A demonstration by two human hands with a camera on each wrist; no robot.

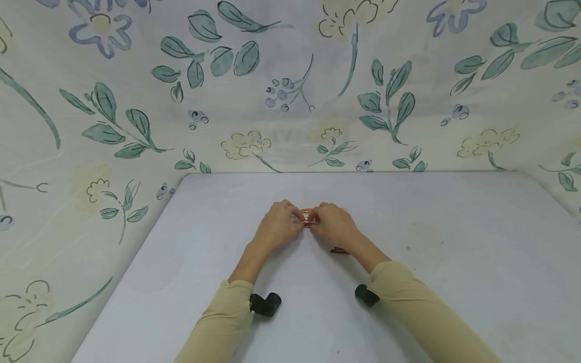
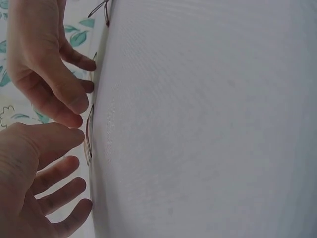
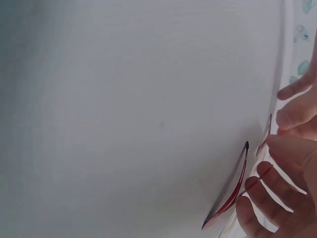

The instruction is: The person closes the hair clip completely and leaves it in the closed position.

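Observation:
At the middle of the table, toward its far edge, my left hand (image 1: 280, 225) and right hand (image 1: 336, 225) meet over a thin red-orange looped thing (image 1: 306, 225). Thumb and forefinger of each hand pinch it from its two sides, and the fingertips cover much of it. The left wrist view catches the same thin loop (image 2: 89, 134) edge-on beside the fingertips. A second thin, dark red looped piece (image 3: 233, 196) lies on the table under the right hand and wrist. Its exact kind cannot be told.
The white table (image 1: 454, 282) reaches back to a floral cloth wall (image 1: 317, 121). A pinkish bit (image 1: 343, 208) shows just behind the right hand. Black wrist cameras hang below both sleeves, the left camera (image 1: 267, 304) and the right camera (image 1: 366, 295).

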